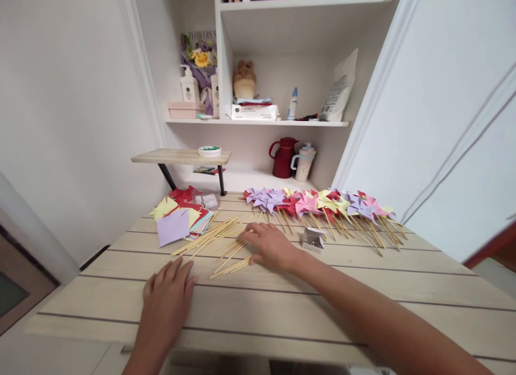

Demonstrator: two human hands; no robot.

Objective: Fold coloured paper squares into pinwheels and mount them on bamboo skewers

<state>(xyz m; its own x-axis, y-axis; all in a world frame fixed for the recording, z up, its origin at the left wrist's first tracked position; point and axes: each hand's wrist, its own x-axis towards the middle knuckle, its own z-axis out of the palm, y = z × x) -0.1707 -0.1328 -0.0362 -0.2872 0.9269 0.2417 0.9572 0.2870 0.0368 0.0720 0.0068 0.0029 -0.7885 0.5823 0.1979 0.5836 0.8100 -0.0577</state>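
My right hand (270, 247) reaches over the right ends of several thin wooden sticks (229, 252), its thumb and fingers apart and touching them. The parts of the sticks under the palm are hidden. A larger bundle of wooden sticks (207, 236) lies just to the left. My left hand (167, 291) rests on the table with its fingers stretched out and holds nothing. Beyond it is a pile of coloured paper squares, with a lilac sheet (173, 227) on top. A small open box (313, 239) with tiny shiny pieces stands right of my right hand.
Paper pinwheels (306, 203) on sticks lie in a row along the table's back right. A clear plastic box (209, 202) sits by the paper pile. Behind are a small raised shelf (177, 157), a red jug (284, 158) and a speckled cup (305, 164).
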